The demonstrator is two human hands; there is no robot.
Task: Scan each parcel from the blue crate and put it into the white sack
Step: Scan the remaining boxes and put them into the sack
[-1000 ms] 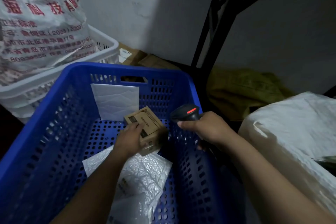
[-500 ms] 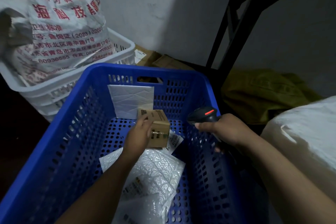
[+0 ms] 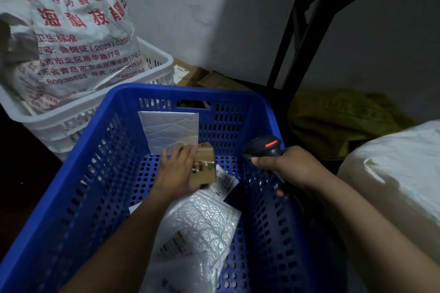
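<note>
scanning step: the left hand [image 3: 177, 169] grips a small cardboard box [image 3: 204, 164] inside the blue crate [image 3: 181, 91], while the right hand [image 3: 292, 166] is wrapped round a black scanner [image 3: 263, 147] pointed toward it. next, i judge, the box's label must face the scanner, then the box goes right to the white sack [image 3: 392, 173]. a bubble mailer [image 3: 197, 228] lies on the crate floor and a flat mailer [image 3: 169, 129] leans on its far wall. the room is dim, with a grey wall [image 3: 178, 7], a black frame [image 3: 307, 19] and a white crate [image 3: 152, 71] holding a printed bag [image 3: 78, 31].
</note>
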